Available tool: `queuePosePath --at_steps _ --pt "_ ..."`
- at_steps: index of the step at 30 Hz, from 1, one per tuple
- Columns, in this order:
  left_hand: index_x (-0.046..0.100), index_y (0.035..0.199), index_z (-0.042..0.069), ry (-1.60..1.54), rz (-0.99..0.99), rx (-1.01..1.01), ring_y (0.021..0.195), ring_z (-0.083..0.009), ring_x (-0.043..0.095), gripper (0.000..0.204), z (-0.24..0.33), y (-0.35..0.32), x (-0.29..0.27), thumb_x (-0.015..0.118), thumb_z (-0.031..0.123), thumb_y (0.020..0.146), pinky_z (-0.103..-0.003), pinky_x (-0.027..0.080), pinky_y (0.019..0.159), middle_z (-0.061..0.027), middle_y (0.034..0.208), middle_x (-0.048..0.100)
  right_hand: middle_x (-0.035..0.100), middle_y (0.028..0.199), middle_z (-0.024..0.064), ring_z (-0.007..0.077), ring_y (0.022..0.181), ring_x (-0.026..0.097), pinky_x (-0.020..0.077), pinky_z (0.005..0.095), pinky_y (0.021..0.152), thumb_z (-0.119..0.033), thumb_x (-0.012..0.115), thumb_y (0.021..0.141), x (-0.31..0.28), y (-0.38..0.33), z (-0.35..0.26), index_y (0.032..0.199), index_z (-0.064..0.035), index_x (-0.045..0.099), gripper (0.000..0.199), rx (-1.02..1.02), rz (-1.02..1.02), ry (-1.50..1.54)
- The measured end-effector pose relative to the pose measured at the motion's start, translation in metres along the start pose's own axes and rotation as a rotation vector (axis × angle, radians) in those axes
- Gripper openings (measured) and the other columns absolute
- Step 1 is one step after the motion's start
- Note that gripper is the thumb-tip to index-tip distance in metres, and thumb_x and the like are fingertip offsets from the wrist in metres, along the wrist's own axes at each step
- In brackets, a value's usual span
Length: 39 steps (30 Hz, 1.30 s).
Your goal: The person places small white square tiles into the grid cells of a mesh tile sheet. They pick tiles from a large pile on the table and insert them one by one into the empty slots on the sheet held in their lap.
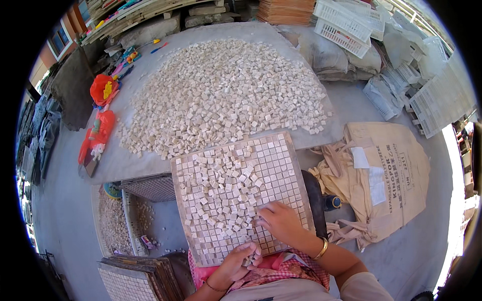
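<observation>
A person works over a square, shallow, pale-brown gridded tray [297,173] that spans from a smooth grey tabletop [113,160] to the lap, its cells largely filled with small off-white stone-like tiles. Across its middle lies a scattered layer of loose off-white square tiles [221,188], just below a broad heap of matching off-white cubes [226,95] on the tabletop. The bare right hand [282,220] reaches over the tray's lower right, fingers bent and only slightly parted at the edge of the loose layer; whether they grip a tile cannot be told. The bare left hand [237,264], at the near edge, is curled around a few small tiles. Good practice here would likely mean seating each piece flat and square in its cell, pressing lightly, keeping the tray steady and sweeping loose pieces clear of cells that look unfilled near the right wrist.
</observation>
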<state>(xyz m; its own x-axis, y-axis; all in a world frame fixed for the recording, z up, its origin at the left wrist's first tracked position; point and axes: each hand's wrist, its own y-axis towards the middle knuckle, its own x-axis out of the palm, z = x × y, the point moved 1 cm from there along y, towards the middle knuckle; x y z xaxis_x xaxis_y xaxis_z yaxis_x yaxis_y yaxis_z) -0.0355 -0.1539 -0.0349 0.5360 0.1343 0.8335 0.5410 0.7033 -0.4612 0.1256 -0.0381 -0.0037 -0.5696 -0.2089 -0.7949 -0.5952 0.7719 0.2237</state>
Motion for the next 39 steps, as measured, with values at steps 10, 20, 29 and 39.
queuePosePath --at_steps 10,20,29,39 --pt "0.056 0.107 -0.001 -0.032 0.306 -0.019 0.077 -0.0176 0.055 0.03 0.013 -0.005 0.031 0.046 0.025 0.096 -0.024 0.045 0.06 -0.0117 0.094 0.06 0.06 0.078 0.0076 0.0256 0.072 0.06 0.0493 0.0358 0.063 -0.021 0.069 0.079 -0.03 -0.011 -0.022 0.087 -0.0072 0.062 0.018 -0.005 -0.192 0.209" --pt "0.058 0.099 0.001 -0.477 -0.071 0.21 0.069 -0.0124 0.046 0.026 0.042 -0.036 -0.017 0.048 0.025 0.097 -0.022 0.044 0.057 -0.0055 0.082 0.052 0.057 0.079 0.007 0.0263 0.076 0.059 0.0487 0.0362 0.066 -0.014 0.063 0.078 -0.023 -0.071 -0.001 0.082 -0.0078 0.061 0.008 0.013 -0.169 0.111" --pt "0.057 0.1 0.0 -0.728 -0.12 0.39 0.069 -0.0137 0.047 0.024 0.057 -0.069 -0.03 0.045 0.022 0.097 -0.035 0.05 0.077 -0.0061 0.083 0.05 0.054 0.079 0.0075 0.0276 0.077 0.057 0.0481 0.0376 0.067 -0.013 0.061 0.075 -0.015 -0.071 -0.012 0.079 -0.0073 0.06 0.007 0.002 -0.277 -0.06" --pt "0.061 0.09 0.004 -0.448 -0.033 0.296 0.066 -0.0113 0.042 0.023 0.041 -0.052 -0.019 0.05 0.023 0.096 -0.024 0.038 0.056 -0.0041 0.081 0.048 0.057 0.087 0.009 0.0281 0.083 0.058 0.0491 0.0379 0.069 -0.01 0.065 0.075 0.007 -0.019 -0.039 0.091 -0.007 0.056 0.019 -0.114 -0.018 0.006"
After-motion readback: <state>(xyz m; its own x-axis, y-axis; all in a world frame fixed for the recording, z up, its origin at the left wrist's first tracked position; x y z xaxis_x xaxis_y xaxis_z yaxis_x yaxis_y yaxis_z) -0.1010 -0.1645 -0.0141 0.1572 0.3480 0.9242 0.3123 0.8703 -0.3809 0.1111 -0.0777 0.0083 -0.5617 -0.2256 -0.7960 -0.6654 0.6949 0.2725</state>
